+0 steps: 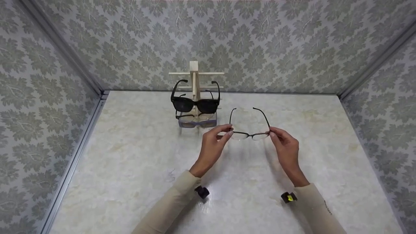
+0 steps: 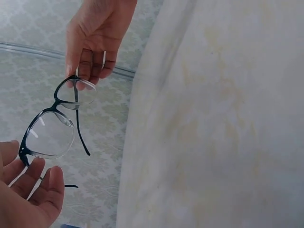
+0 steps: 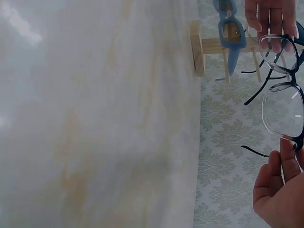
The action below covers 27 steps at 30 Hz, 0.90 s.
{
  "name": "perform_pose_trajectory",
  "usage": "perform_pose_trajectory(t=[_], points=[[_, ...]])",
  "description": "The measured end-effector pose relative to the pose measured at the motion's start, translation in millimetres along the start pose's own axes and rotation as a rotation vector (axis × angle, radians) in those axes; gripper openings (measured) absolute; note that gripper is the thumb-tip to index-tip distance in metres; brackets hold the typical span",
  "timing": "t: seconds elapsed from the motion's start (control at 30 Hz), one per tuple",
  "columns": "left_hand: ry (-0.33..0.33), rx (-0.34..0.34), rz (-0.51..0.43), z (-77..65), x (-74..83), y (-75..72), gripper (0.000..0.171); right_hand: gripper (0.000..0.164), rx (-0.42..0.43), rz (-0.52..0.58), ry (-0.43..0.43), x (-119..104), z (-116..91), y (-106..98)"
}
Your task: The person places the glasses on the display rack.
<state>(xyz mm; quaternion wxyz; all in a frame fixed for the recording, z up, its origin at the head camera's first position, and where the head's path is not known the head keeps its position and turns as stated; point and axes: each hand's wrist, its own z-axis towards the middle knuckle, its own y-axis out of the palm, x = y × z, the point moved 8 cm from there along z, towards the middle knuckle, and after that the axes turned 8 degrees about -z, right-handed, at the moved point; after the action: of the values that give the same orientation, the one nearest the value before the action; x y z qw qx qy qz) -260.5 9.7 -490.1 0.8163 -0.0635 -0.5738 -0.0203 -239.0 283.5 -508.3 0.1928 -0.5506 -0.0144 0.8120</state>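
A pair of clear-lens eyeglasses [image 1: 249, 135] with a dark upper frame is held up over the table, temples unfolded and pointing away from me. My left hand [image 1: 213, 143] pinches its left hinge corner between thumb and fingers. At the opposite corner my right hand [image 1: 286, 146] pinches the frame the same way. The left wrist view shows the eyeglasses [image 2: 50, 133] side-on, clear rims below the black brow line. Left of the hands stands a wooden display rack [image 1: 194, 66], with black sunglasses [image 1: 196, 105] on it above another dark-framed pair and blue-framed glasses [image 1: 198, 124].
The rack's bare upper pegs [image 1: 211, 73] stick out to both sides near the back wall. A marble-patterned table [image 1: 136, 169] spreads beneath, bordered by patterned walls [image 1: 260, 42] and a metal rail [image 1: 73, 165] on the left. Small black devices [image 1: 202, 192] sit at both wrists.
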Motion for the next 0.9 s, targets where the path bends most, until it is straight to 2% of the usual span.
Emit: perform_pose_trajectory(t=[0.33, 0.6, 0.9], points=[[0.043, 0.006, -0.033, 1.7, 22.0, -4.4, 0.024, 0.021, 0.009, 0.052, 0.007, -25.4, 5.5, -8.5], [0.023, 0.030, -0.114, 3.4, 35.9, -10.4, 0.024, 0.021, -0.009, 0.134, 0.001, -47.4, 8.3, -10.6], [0.087, 0.033, -0.090, 4.7, 54.7, -18.4, 0.023, 0.021, -0.005, 0.180, -0.026, -66.1, 12.4, -9.4]])
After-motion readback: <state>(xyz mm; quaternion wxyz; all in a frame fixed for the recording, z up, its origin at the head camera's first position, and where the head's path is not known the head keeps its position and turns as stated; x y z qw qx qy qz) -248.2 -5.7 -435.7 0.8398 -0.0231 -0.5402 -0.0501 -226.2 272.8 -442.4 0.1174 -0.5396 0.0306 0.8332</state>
